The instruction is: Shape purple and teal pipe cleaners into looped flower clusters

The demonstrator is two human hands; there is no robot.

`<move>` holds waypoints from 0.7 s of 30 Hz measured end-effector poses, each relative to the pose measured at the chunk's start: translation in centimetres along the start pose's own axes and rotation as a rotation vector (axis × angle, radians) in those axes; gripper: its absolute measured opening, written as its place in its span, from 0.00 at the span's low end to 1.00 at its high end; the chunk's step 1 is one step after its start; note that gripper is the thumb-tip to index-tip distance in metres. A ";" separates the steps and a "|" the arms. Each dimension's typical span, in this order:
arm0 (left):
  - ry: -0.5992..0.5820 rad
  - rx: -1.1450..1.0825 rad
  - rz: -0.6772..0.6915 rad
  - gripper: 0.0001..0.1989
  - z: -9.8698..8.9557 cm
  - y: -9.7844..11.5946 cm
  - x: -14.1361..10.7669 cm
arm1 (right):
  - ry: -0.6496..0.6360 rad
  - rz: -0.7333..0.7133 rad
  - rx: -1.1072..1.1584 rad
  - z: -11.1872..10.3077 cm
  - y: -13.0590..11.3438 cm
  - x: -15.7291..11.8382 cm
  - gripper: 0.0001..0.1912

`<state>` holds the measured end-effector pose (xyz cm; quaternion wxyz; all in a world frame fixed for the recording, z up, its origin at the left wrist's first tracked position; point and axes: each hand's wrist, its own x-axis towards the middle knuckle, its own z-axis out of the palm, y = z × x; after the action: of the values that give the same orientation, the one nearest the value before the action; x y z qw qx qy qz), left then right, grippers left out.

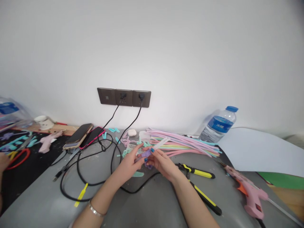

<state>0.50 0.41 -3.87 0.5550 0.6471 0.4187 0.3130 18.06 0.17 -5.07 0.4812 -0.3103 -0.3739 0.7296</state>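
Both hands meet over the middle of the grey table, fingers closed around a coiled purple pipe cleaner (146,154). From it a pale, flat strip (161,143) sticks out up and to the right; I cannot tell if it is a ruler. My left hand (130,161) pinches the coil from the left. On the other side, my right hand (164,163) grips the coil, thumb against the strip's base. More purple pipe cleaner (148,166) shows just below the fingers. Mint pipe cleaner pieces (125,152) lie beside my left hand. Where the fingertips overlap, the grip is partly hidden.
Pastel pipe cleaners (185,141) lie behind the hands. Yellow-black pliers (201,190) and a pink glue gun (251,193) are to the right, near a water bottle (217,125). Black cables (78,171) and phones (79,136) are left. Another person's hand (3,161) is by red-yellow scissors (20,158).
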 end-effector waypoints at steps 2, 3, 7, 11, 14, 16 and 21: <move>-0.013 -0.077 -0.048 0.35 0.1 0.1 0.0 | -0.023 0.003 -0.005 0.1 0.1 0.0 0.19; -0.018 -0.082 -0.068 0.35 0.0 0.3 0.0 | -0.035 0.011 0.002 0.2 0.1 0.0 0.19; -0.044 -0.011 -0.083 0.32 -0.5 0.7 -0.2 | -0.057 0.049 0.070 0.6 -0.1 -0.2 0.18; -0.093 -0.034 -0.095 0.28 -1.1 0.8 -0.4 | -0.035 0.026 0.113 1.1 -0.4 -0.3 0.17; -0.086 -0.092 -0.137 0.28 -1.3 0.9 -0.5 | -0.010 0.009 0.112 1.2 -0.3 -0.2 0.17; -0.087 -0.110 -0.155 0.27 -1.4 1.0 -0.6 | -0.002 0.006 0.101 1.0 -0.3 -0.1 0.16; -0.104 -0.126 -0.171 0.26 -2.0 1.7 -0.8 | 0.120 -0.074 0.151 0.1 -0.6 0.1 0.14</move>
<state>-1.32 0.54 -1.74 0.6402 0.5882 0.4227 0.2559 18.25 0.44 -4.55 0.5514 -0.3020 -0.2997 0.7176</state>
